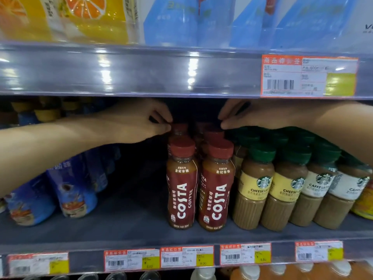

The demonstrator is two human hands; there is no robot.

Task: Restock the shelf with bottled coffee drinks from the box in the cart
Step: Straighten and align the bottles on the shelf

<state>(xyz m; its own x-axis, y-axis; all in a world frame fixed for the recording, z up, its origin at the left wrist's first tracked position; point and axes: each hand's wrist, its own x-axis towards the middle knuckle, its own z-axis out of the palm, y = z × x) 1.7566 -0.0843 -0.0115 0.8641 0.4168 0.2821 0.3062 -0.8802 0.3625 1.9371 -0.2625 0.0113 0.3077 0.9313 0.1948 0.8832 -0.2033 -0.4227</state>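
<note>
Both arms reach deep into the middle shelf [129,223], and the two rows of red Costa bottles [198,184] in the centre are the thing to steer by. The left hand [139,122] comes in from the left of those rows, its fingers curled with the tips pinched at the red cap of a rear Costa bottle [179,129]. The right hand [248,116] comes in from the right, above the back of the rows, fingers bent and tips pressed down by the caps of the rear bottles; whether it grips one I cannot tell, since the spot is dark and blurred. At the front of the rows two Costa bottles stand upright side by side, touching, labels facing out. Just right of them, touching, stand the green-capped Starbucks bottles [256,186], yellow labels nearest and white labels beyond. To the left of the Costa rows lies a bare stretch of shelf, then blue-labelled bottles [74,190]. Below the Costa bottles a strip of price tags [186,256] runs along the shelf edge. Above them a bigger orange-bordered price tag [308,76] sits on the upper rail, with orange and blue packs higher up.
</note>
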